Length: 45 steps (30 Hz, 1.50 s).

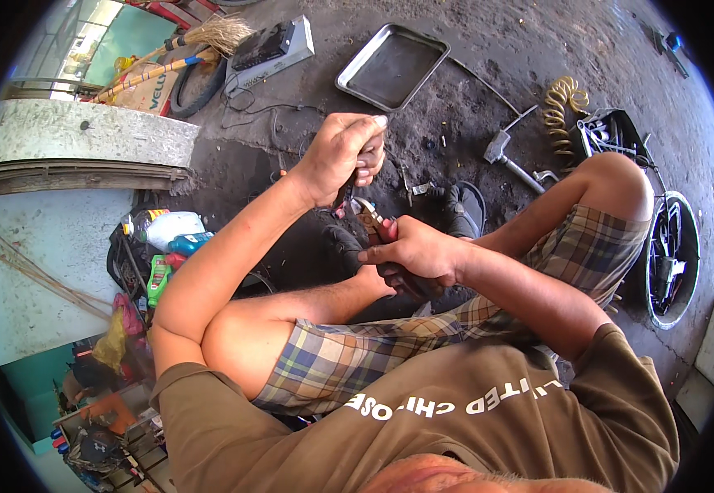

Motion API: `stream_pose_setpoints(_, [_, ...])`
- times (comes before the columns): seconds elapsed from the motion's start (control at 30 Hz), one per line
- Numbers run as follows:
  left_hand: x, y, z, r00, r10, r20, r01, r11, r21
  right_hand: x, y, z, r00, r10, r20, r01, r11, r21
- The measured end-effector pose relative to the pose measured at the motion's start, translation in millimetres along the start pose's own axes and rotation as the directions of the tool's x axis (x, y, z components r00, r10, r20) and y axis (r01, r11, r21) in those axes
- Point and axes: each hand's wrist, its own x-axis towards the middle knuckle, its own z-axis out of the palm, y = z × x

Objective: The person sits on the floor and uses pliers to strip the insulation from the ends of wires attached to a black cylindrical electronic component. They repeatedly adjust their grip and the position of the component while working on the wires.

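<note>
Fingers point(376, 255), right hand point(424, 251), snug around pliers point(386, 226)

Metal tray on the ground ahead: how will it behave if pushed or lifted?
The metal tray is probably stiff, given its raised walls and rim. It looks thin and shallow, so likely light for its size. Lying flat on a broad base, it seems unlikely to roll or tip.

I watch through 1 feed, the left of 2 head-worn fisheyes. It faces steeply down from above the brown shirt point(447, 411), which spans the near lower edge. The left hand point(347, 158) and right hand point(419, 250) sit close, mid-frame; the floor point(505, 57) stretches farther off, and straight edges bow toward the sides.
</note>
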Motion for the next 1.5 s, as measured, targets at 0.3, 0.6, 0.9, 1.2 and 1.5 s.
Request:
stream_pose_setpoints(0.3, [1.3, 3.2, -12.4, 0.925, -0.321, 0.204, 0.373, 0.871, -0.32, -11.5, -5.9, 1.4, 0.988, -0.018, 0.155, 0.024, 0.999, -0.035])
stream_pose_setpoints(0.6, [5.9, -7.0, -38.7, 0.919, -0.374, 0.126, 0.382, 0.758, -0.528, -21.1, -23.5, -8.6, 0.996, 0.018, -0.087, -0.006, 0.99, 0.141])
stream_pose_setpoints(0.9, [4.0, -8.3, -53.4, 0.944, -0.32, 0.083, 0.319, 0.815, -0.483, -29.2, -25.2, -0.2, 0.886, -0.194, -0.421, 0.31, 0.923, 0.227])
stream_pose_setpoints(1.2, [-5.0, 8.1, -48.1, 0.997, -0.072, -0.031, 0.07, 0.996, -0.051, -37.9, -15.6, 6.5, 0.757, -0.629, -0.176, 0.485, 0.722, -0.494])
stream_pose_setpoints(1.5, [-13.5, 23.4, -43.0, 0.984, -0.071, 0.161, 0.078, 0.996, -0.037, -42.8, -11.2, 24.7, 0.935, -0.355, -0.006, 0.343, 0.907, -0.246])
